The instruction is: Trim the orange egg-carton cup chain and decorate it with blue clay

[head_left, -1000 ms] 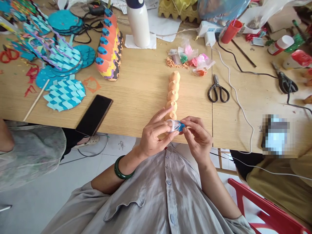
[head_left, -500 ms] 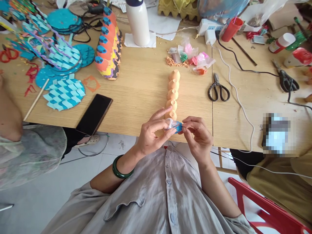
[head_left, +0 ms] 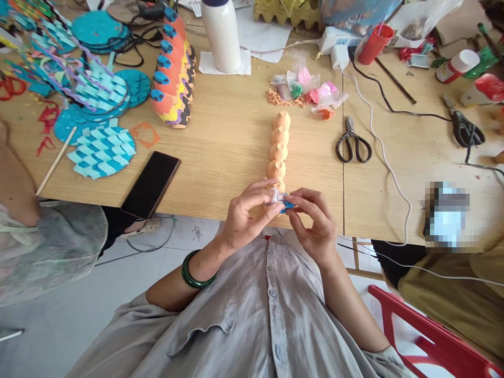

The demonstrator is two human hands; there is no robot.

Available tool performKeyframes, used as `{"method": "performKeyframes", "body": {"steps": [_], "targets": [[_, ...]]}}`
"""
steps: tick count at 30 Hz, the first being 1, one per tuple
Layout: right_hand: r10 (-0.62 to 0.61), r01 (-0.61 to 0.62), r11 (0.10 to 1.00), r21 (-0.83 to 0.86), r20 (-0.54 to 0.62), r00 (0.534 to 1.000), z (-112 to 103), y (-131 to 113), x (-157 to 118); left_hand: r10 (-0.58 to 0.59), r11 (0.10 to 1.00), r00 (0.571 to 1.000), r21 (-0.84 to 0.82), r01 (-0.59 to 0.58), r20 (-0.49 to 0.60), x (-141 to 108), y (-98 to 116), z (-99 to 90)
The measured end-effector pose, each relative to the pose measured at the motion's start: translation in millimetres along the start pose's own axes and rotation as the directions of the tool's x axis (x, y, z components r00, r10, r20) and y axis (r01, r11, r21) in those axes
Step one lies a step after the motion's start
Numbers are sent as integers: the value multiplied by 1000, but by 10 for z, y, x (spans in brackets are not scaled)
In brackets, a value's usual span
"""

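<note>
My left hand point(head_left: 252, 210) pinches a small clear plastic bag point(head_left: 277, 196) with blue clay-like stuff point(head_left: 289, 203) in it, just over the table's front edge. At the bag's blue end, the thumb and fingers of my right hand point(head_left: 315, 220) are closed on it. Beyond my fingers runs an orange row of egg-carton cups point(head_left: 279, 151), its near end partly hidden by my left hand. Behind that row lie small bags of pink clay point(head_left: 326, 93), a green lump point(head_left: 296, 90) and orange shreds point(head_left: 281, 98).
Black-handled scissors point(head_left: 353, 144) lie right of the row, near a white cable point(head_left: 378, 131). To the left are a dark phone point(head_left: 151, 185), a painted carton strip point(head_left: 173, 73) and blue paper discs point(head_left: 103, 149). A white bottle point(head_left: 221, 37) stands behind. People sit on both sides.
My right hand has shifted slightly left, its fingers now closer over the blue end of the bag. My left hand keeps its hold on the bag.
</note>
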State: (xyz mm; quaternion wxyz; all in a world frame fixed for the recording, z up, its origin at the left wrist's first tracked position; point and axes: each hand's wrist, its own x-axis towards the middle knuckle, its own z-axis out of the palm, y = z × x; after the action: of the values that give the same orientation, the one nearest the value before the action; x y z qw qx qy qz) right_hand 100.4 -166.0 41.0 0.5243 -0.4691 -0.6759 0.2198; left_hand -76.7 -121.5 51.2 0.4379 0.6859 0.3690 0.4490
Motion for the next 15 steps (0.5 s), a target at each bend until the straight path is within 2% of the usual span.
{"method": "performKeyframes", "body": {"steps": [4, 7, 10, 15], "targets": [[-1, 1, 999, -32, -3, 1000, 18, -9, 22, -206, 972, 978, -122, 202, -21, -4, 15, 24], [6, -6, 999, -40, 0, 1000, 32, -20, 24, -317, 932, 949, -183, 313, 10, 7, 20, 33], [65, -65, 998, 27, -9, 998, 38, -31, 7, -307, 931, 952, -203, 302, 6, 7, 20, 32], [309, -303, 915, 266, 20, 951, 9, -39, -24, -198, 966, 980, -172, 193, -10, 0, -6, 23]]}}
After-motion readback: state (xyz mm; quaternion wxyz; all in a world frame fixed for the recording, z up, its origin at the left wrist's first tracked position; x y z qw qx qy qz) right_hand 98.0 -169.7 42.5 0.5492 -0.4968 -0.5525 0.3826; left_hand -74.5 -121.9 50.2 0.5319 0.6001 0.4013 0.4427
